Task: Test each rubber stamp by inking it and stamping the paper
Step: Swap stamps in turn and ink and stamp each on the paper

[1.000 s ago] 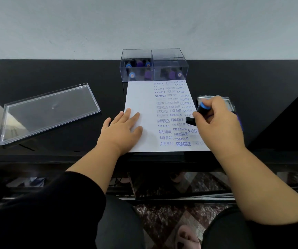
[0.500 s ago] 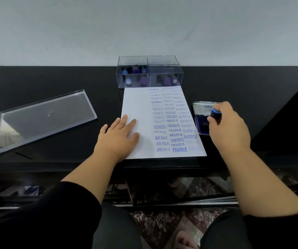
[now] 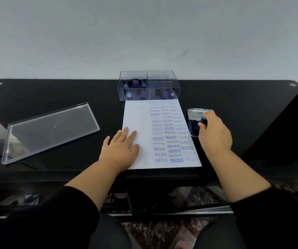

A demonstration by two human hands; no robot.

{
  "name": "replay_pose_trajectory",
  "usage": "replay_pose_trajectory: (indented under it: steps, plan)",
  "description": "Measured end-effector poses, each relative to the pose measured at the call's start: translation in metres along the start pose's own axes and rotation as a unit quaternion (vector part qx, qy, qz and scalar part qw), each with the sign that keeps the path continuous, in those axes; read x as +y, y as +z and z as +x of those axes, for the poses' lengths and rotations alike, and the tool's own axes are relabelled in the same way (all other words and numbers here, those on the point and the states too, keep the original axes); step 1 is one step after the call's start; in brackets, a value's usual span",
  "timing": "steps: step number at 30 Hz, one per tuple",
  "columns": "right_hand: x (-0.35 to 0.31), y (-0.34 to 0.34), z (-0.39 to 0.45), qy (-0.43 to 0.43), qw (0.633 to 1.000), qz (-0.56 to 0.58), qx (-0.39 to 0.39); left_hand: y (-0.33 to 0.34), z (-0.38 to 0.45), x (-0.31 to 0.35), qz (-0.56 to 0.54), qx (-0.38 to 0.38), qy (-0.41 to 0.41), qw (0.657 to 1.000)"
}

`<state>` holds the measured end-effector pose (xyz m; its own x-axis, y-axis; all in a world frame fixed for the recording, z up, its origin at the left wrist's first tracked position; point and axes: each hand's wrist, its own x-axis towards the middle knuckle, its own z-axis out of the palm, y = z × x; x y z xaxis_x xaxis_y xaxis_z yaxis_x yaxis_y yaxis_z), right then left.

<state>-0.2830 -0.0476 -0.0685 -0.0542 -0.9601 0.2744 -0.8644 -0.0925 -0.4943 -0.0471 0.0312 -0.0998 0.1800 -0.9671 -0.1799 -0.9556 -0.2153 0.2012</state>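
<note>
**Stamp pressed on the ink pad beside the sheet**

A white paper sheet [image 3: 141, 123], printed with blue stamp marks, lies on the black glossy worktop [image 3: 54, 94]. Its left part is pressed flat by the left hand [image 3: 121, 151], fingers straight. Just right of the sheet, a black blue-capped rubber stamp [image 3: 203, 120] is gripped by the right hand [image 3: 214, 135] and held down on the open blue ink pad [image 3: 193, 129]. Behind the sheet stands a clear plastic box [image 3: 162, 81] holding more stamps; a clear lid [image 3: 51, 130] lies well left.
</note>
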Motion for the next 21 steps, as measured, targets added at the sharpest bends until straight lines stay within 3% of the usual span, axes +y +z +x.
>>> replay_pose_trajectory:
  steps: [21]
  plan:
    - [-0.010, 0.037, 0.097, -0.021, 1.000, -0.017, -0.011, -0.024, 0.110, -0.009, 0.020, -0.008, 0.005, 1.000]
